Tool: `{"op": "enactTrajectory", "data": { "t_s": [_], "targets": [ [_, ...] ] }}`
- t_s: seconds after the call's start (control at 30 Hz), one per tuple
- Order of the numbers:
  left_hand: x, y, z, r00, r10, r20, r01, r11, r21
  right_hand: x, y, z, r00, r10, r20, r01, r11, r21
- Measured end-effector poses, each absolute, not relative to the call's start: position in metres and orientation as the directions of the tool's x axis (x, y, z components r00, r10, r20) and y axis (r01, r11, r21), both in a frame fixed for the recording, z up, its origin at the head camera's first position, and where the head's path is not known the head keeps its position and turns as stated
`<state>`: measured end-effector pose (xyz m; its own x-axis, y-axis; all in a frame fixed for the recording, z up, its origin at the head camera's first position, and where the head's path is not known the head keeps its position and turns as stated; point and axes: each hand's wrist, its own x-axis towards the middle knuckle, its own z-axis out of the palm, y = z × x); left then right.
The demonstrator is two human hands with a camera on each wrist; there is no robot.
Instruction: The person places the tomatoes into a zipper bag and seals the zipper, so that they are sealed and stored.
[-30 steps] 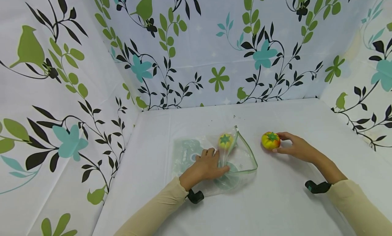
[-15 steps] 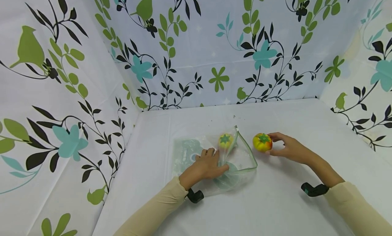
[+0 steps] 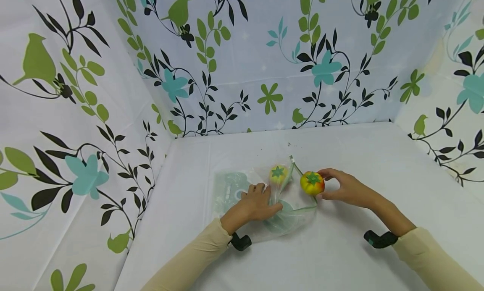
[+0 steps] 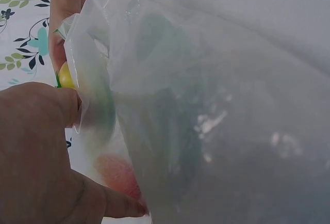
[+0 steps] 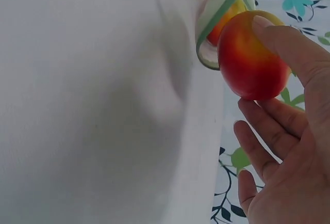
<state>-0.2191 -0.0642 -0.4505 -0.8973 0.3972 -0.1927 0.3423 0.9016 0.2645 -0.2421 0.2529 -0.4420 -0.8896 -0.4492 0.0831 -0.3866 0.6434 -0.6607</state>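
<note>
The tomato point(image 3: 312, 183), yellow and red with a green star-shaped top, sits at the mouth of the bag point(image 3: 264, 198), touching its green-edged rim. The right hand point(image 3: 342, 188) holds it from the right side, thumb and fingers curled round it; the right wrist view shows the thumb over the red skin and the other fingers point(image 5: 268, 146) loosely bent below, with the rim point(image 5: 219, 17) just beside the fruit. The bag is clear plastic with a pale green print, lying on the white table point(image 3: 340, 249) with its open mouth turned to the right and its upper lip raised. A second tomato point(image 3: 277, 174), yellow with a green top, lies inside the bag near the far edge. The left hand point(image 3: 255, 205) rests on the bag, and its thumb and fingers pinch the plastic at the mouth, holding it up; the left wrist view shows the film pinched against the thumb point(image 4: 67, 108), with a red blur seen through it. A black strap point(image 3: 240, 242) sits at the left wrist and another point(image 3: 380, 239) at the right, both over cream sleeves. Walls point(image 3: 75, 93) with a pattern of leaves, flowers and birds enclose the table on three sides.
</note>
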Motion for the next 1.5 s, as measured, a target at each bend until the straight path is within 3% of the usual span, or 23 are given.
{"op": "enactTrajectory", "data": {
  "t_s": [0.73, 1.5],
  "targets": [
    [-0.220, -0.066, -0.452, -0.890, 0.409, -0.201, 0.351, 0.897, 0.269, -0.238, 0.226, -0.450, -0.847, -0.531, 0.009, -0.437, 0.686, -0.581],
    [-0.220, -0.066, -0.451, -0.893, 0.398, -0.210, 0.344, 0.904, 0.253, -0.230, 0.208, -0.449, -0.795, -0.607, -0.010, -0.483, 0.643, -0.595]
  ]
}}
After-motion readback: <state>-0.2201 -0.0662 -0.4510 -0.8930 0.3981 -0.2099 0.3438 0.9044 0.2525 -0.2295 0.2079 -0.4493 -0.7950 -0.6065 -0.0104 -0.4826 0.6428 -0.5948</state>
